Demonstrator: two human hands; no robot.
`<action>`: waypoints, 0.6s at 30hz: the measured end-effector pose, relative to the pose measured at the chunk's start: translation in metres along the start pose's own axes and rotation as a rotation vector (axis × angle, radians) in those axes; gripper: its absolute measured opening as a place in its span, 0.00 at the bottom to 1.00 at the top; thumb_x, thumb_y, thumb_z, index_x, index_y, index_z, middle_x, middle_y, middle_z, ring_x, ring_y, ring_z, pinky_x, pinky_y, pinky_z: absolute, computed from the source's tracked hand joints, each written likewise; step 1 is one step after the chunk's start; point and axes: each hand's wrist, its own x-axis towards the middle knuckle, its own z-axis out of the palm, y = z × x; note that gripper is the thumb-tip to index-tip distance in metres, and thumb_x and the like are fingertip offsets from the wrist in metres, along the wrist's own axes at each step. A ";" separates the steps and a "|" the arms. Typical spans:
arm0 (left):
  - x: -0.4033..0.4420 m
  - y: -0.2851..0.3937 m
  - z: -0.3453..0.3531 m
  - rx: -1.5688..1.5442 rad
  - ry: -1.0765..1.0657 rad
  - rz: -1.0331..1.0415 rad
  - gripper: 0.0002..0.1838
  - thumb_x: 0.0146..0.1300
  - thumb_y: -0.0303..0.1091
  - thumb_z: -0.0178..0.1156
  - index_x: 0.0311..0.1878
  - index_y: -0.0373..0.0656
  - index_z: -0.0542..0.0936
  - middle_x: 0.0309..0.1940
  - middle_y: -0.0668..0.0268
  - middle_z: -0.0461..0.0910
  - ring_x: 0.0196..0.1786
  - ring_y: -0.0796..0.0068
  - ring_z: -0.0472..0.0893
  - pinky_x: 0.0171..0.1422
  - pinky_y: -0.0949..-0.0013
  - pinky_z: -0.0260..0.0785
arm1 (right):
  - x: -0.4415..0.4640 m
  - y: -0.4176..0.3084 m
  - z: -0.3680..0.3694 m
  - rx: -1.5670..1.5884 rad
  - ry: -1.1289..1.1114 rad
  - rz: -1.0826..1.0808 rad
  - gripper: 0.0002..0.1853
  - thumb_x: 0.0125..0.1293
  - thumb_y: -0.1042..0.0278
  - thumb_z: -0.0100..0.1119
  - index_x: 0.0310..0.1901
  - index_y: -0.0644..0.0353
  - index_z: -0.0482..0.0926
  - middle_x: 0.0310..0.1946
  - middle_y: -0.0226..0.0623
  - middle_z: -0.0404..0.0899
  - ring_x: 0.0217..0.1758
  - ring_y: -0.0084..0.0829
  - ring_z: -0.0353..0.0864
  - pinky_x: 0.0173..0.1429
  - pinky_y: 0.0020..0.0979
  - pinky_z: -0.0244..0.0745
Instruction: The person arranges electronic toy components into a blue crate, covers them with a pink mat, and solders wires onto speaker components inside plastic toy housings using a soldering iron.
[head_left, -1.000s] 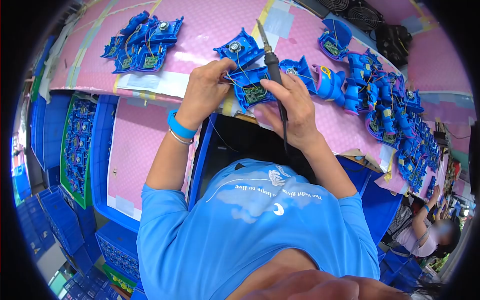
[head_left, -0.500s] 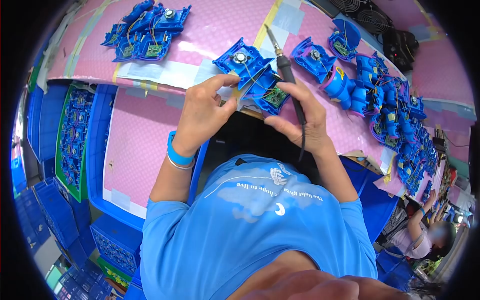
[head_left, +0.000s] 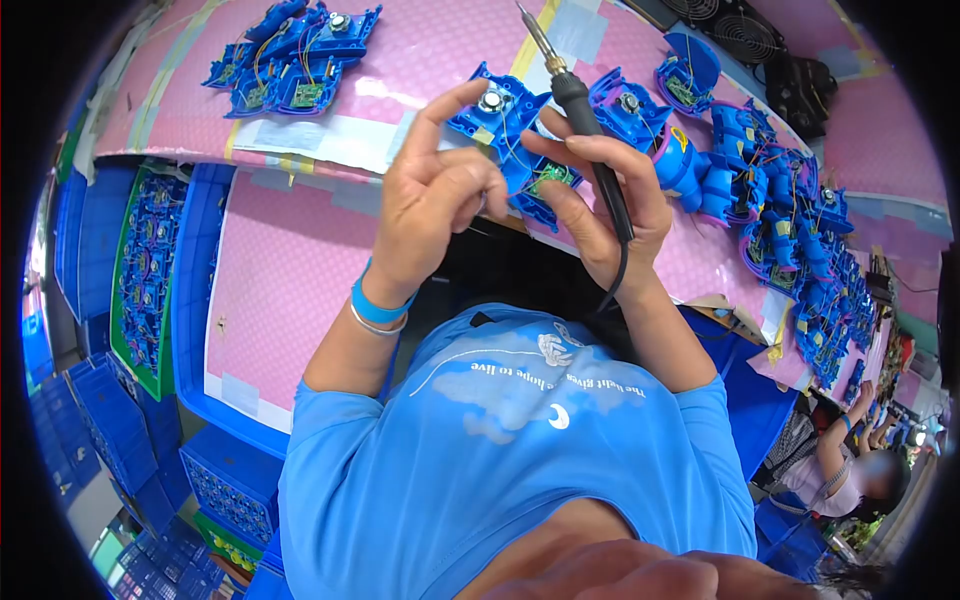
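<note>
In the head view my right hand [head_left: 610, 205] holds a black soldering iron [head_left: 590, 125] between thumb and fingers, its metal tip pointing up and away. Beneath that hand lies a blue housing half with a green circuit board [head_left: 552, 178], partly hidden by the fingers. A blue housing half with a round speaker [head_left: 492, 100] sits just beyond, joined to it by thin wires. My left hand [head_left: 440, 185] is raised left of these parts, index finger stretched toward the speaker half, the other fingers curled. Whether a small thing is pinched there is unclear.
More blue housings [head_left: 330, 60] lie at the upper left of the pink table [head_left: 400, 50]. A long pile of them [head_left: 790, 220] runs down the right. Blue crates [head_left: 235, 490] stand at the lower left. A co-worker [head_left: 830, 470] is at the far right.
My left hand has lifted and stretched its index finger. The soldering iron has shifted with my right hand and its tip is higher. The two wired halves have moved slightly, the speaker half up and right.
</note>
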 end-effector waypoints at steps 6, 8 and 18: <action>-0.006 -0.003 0.006 -0.012 -0.076 0.036 0.31 0.74 0.28 0.57 0.75 0.34 0.59 0.28 0.64 0.83 0.30 0.84 0.78 0.36 0.81 0.69 | 0.009 0.008 0.011 0.063 0.098 0.019 0.21 0.62 0.87 0.67 0.56 0.65 0.74 0.54 0.56 0.83 0.48 0.37 0.89 0.53 0.34 0.85; -0.006 -0.011 -0.004 0.193 0.023 0.000 0.19 0.70 0.28 0.64 0.62 0.35 0.76 0.29 0.64 0.84 0.32 0.82 0.81 0.38 0.78 0.72 | 0.011 0.009 0.006 0.009 0.124 -0.034 0.21 0.62 0.87 0.68 0.55 0.64 0.74 0.52 0.55 0.84 0.45 0.35 0.90 0.50 0.32 0.86; 0.000 -0.024 -0.028 0.946 0.387 0.428 0.05 0.63 0.25 0.69 0.33 0.37 0.81 0.23 0.64 0.83 0.24 0.76 0.82 0.29 0.73 0.73 | -0.008 -0.001 -0.021 -0.224 -0.022 -0.134 0.11 0.64 0.83 0.55 0.48 0.69 0.77 0.26 0.40 0.78 0.27 0.27 0.77 0.33 0.28 0.71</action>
